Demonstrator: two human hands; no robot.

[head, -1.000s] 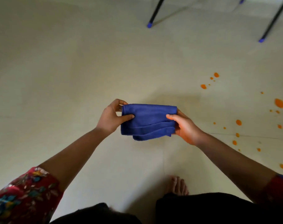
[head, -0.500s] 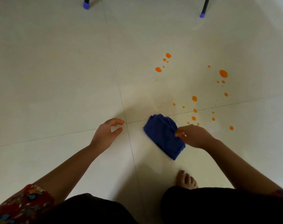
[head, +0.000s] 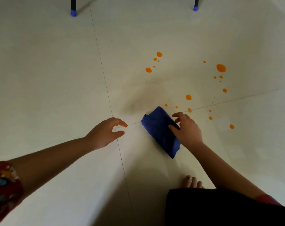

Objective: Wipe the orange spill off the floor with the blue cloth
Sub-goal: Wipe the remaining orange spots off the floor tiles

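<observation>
The folded blue cloth (head: pixel 159 128) lies on the pale tiled floor (head: pixel 57 79), just below the nearest orange drops. My right hand (head: pixel 188 132) rests on the cloth's right edge, thumb pressed on top and fingers curled beside it. The orange spill is scattered in several drops up and to the right: a large one (head: pixel 221 68), a middle one (head: pixel 188 97) and a small cluster (head: pixel 149 69). My left hand (head: pixel 105 132) hovers over the tile joint left of the cloth, fingers apart and holding nothing.
Two dark chair legs with blue caps (head: pixel 73 13) (head: pixel 195 8) stand at the top edge. My bare foot (head: pixel 192 181) is planted just below the cloth. Tile joints cross near my left hand.
My left hand let go of the cloth. My right hand brought it down onto the floor beside the drops. The view has tilted down and drawn closer to the spill.
</observation>
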